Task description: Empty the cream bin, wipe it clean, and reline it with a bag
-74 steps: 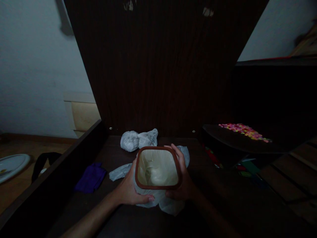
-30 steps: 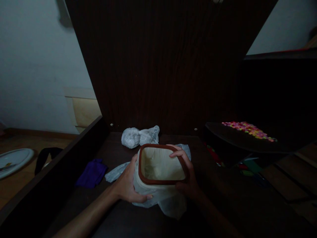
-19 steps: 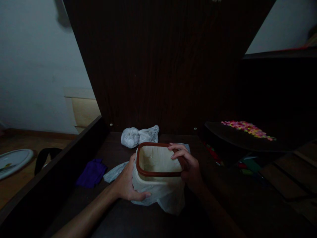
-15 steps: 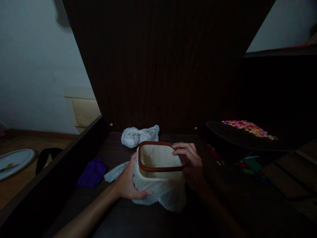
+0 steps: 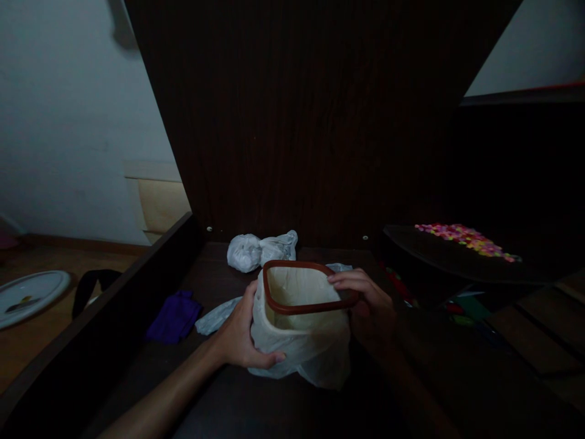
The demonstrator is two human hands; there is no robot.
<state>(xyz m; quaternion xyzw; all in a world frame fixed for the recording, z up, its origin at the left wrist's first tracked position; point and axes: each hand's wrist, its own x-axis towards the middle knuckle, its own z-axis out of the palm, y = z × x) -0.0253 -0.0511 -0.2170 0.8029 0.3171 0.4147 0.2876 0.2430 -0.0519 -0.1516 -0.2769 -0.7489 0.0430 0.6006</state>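
A small cream trash bin [image 5: 278,321] lined with a thin white plastic bag [image 5: 320,360] stands in front of me, the bag draped over its outside. My left hand [image 5: 244,332] grips the bin's left side through the bag, thumb across the front. Over the mouth lies a brown rim ring [image 5: 299,308], slightly tilted and set off from the bin's edge at the front. My right hand [image 5: 370,305] holds the ring at its right end, fingers over the top; the thumb is hard to see in the dark.
Behind the bin lies a crumpled white plastic bag [image 5: 260,251]. A purple cloth [image 5: 174,317] and another pale bag [image 5: 217,317] are at left. A dark side board [image 5: 105,305] borders the left; a dark shelf with colourful small pieces [image 5: 470,239] stands at right.
The right end of the brown ring has shifted a little to the right with my right hand. My left hand keeps its hold on the bin. The whole view has moved slightly.
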